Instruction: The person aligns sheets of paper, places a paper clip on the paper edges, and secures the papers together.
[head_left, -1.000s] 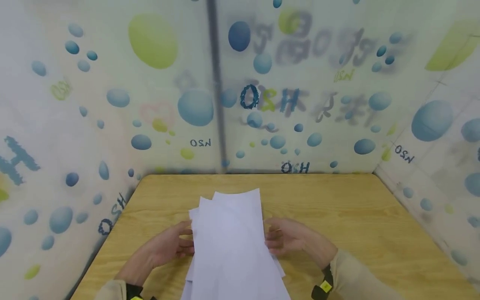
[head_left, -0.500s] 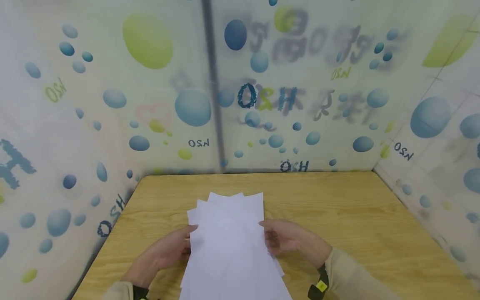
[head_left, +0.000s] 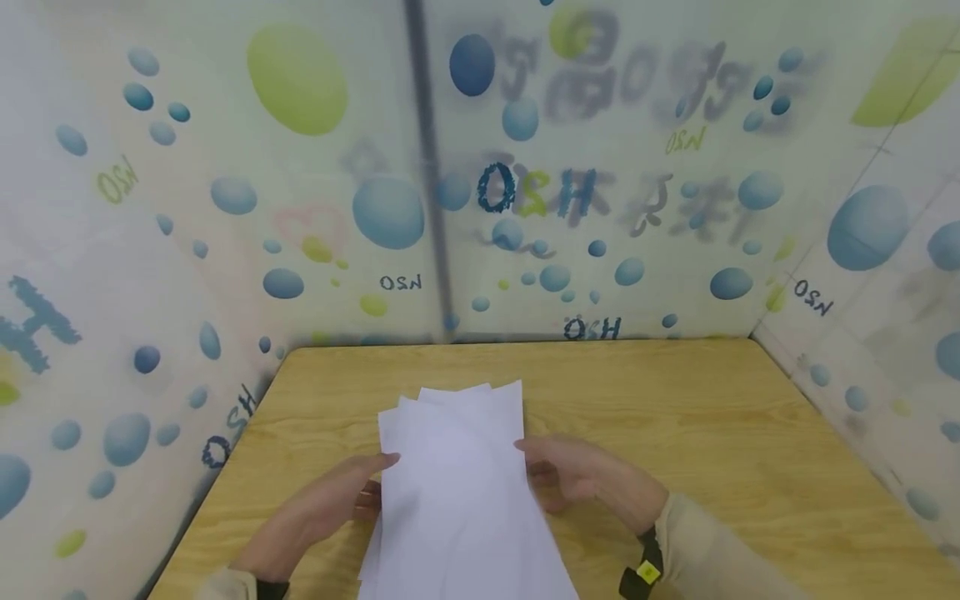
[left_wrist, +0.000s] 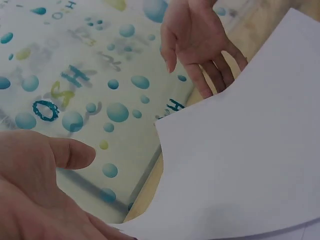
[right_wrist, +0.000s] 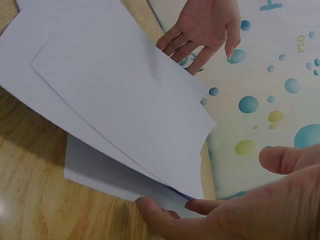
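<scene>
Several white paper sheets [head_left: 461, 500] form a loose stack, with uneven corners fanned out at the far end. My left hand [head_left: 326, 504] is at the stack's left edge, and my right hand [head_left: 588, 475] is at the right edge. Seen from the left wrist, the left hand [left_wrist: 35, 185] has its thumb raised off the paper [left_wrist: 235, 140] and its fingers low along the edge. From the right wrist, the right hand [right_wrist: 250, 210] also keeps its thumb away, fingertips right at the edge of the sheets [right_wrist: 115, 90]. Some fingers are hidden behind paper.
The sheets are over a wooden table [head_left: 675, 417]. Behind it and on both sides stand pale walls [head_left: 637, 167] printed with blue and green bubbles and lettering. A black strap with a yellow marker [head_left: 647, 572] circles the right wrist.
In the head view, both thumbs have come up over the paper's side edges. The sheets have shifted against each other, and a corner that stuck out at the lower right no longer shows.
</scene>
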